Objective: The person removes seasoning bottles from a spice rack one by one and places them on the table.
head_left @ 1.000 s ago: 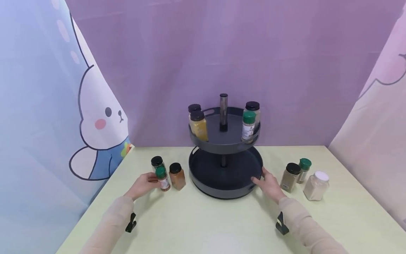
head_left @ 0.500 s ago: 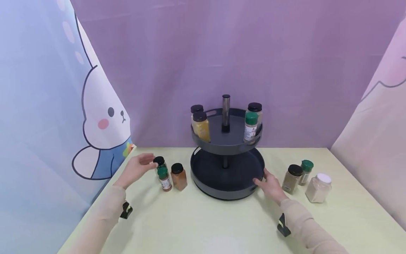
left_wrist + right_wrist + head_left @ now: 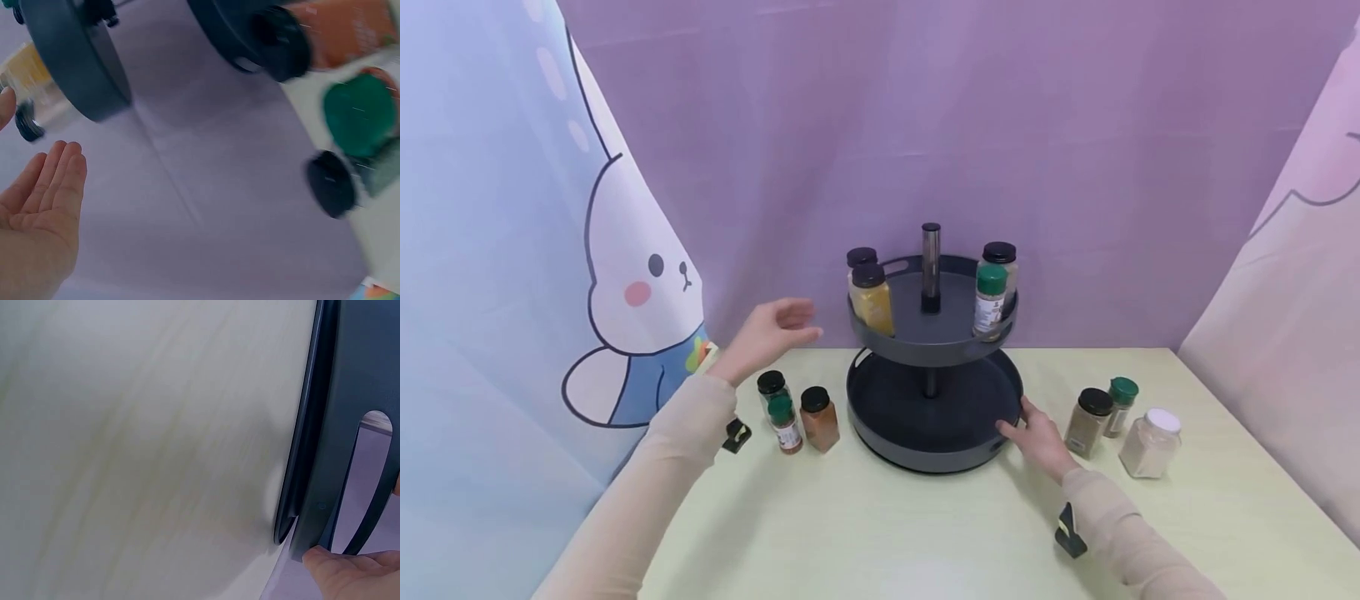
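Observation:
My left hand (image 3: 772, 335) is in the air, left of the two-tier turntable's upper tray (image 3: 934, 353), with straight fingers and nothing in them. In the left wrist view its fingers (image 3: 51, 178) point toward a yellow spice jar (image 3: 30, 65) on that tray. Below it on the table stand a small green-capped spice bottle (image 3: 787, 435), a black-capped jar (image 3: 772, 384) partly hidden behind it, and an orange-brown spice jar (image 3: 820, 425). My right hand (image 3: 1040, 439) pinches the right rim of the lower tray (image 3: 917, 458), thumb inside, fingers outside, near a slot handle (image 3: 369, 469).
The upper tray bears several jars, among them a yellow spice jar (image 3: 872, 304) and a green-capped bottle (image 3: 988, 310). On the right of the table (image 3: 880, 533) stand a black-capped jar (image 3: 1086, 427), a green-capped bottle (image 3: 1118, 408) and a white-capped jar (image 3: 1150, 446). A purple curtain (image 3: 790, 167) hangs behind.
My left hand has left the small green-capped bottle and risen up and to the right, toward the upper tray. My right hand stays on the lower tray's rim. The jars have not moved.

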Demonstrator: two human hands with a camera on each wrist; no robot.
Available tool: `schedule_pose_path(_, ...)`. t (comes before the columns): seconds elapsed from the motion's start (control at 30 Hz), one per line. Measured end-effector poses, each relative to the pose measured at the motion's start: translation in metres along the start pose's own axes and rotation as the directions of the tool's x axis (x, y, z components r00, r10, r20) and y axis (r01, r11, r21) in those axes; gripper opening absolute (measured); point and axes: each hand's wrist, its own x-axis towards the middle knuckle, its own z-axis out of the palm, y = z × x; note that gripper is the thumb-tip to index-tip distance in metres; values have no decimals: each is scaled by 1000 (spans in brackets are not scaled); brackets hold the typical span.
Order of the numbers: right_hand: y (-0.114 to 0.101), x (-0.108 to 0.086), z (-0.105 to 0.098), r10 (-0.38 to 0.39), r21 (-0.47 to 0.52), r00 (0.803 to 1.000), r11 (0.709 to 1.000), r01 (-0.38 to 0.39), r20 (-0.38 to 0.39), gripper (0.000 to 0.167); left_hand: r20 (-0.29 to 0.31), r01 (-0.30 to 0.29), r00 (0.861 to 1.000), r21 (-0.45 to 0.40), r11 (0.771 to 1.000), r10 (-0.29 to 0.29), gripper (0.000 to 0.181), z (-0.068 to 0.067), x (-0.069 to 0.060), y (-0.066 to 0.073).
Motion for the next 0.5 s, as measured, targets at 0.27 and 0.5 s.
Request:
schedule_pose_path(0.27, 0, 1, -1, -6, 1, 1000, 1000, 6, 3, 76, 2, -53, 999, 14, 998, 53, 65, 15, 24, 30)
schedule_pose_path(0.5, 0, 0, -1, -6, -6, 1000, 1000, 6, 2, 76, -18, -52, 998, 17, 999, 52, 65, 26, 39, 36)
